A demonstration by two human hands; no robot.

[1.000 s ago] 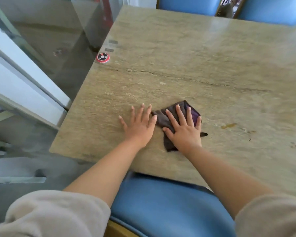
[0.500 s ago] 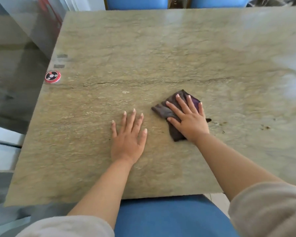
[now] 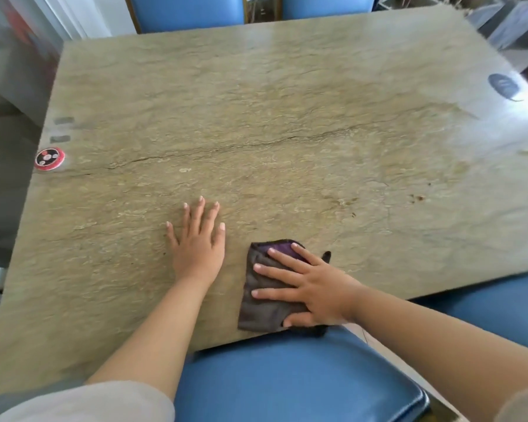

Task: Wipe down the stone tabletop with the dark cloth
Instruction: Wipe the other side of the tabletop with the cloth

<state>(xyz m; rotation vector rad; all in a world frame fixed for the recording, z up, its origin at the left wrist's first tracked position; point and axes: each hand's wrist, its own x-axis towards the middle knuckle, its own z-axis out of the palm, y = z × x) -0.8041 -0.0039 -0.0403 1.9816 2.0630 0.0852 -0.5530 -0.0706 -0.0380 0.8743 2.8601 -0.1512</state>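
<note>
I count two hands on the desk (image 3: 287, 117). My left hand (image 3: 199, 248) lies flat on the bare stone just left of centre in the lower frame, fingers straight and spread, holding nothing. My right hand (image 3: 314, 289) presses flat on the one dark cloth (image 3: 261, 309), fingers straight and splayed across it, thumb near the desk's near edge; the cloth sits at lower centre, its bottom corner at that edge. One red-and-black round disc (image 3: 49, 159) sits at the left edge, with two small grey patches (image 3: 63, 129) above it. One dark oval (image 3: 504, 84) lies upper right. I see four blue chairs (image 3: 287, 382): two at top, two at bottom.
</note>
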